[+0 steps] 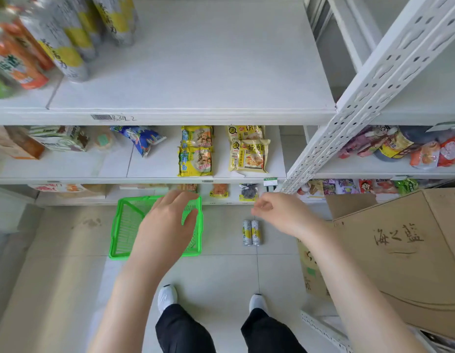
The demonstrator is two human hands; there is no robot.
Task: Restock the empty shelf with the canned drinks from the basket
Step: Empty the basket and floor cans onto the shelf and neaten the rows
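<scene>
Left hand (168, 225) spread, fingers straight, over green basket (123, 225), lower centre. Right hand (277, 215) loosely curled, empty. Two cans (252, 233) on floor, right of basket.

Upper shelf (196, 72) is left bare across middle and right, and can be reached straight from the front. Its left end is blocked by tall cans (71, 54). The right side is closed off by a slanted perforated upright (374, 85). On the floor, a bare gap is seen between green basket (124, 225) and two cans (252, 233). Further right, room is taken by a cardboard box (399, 250).
</scene>
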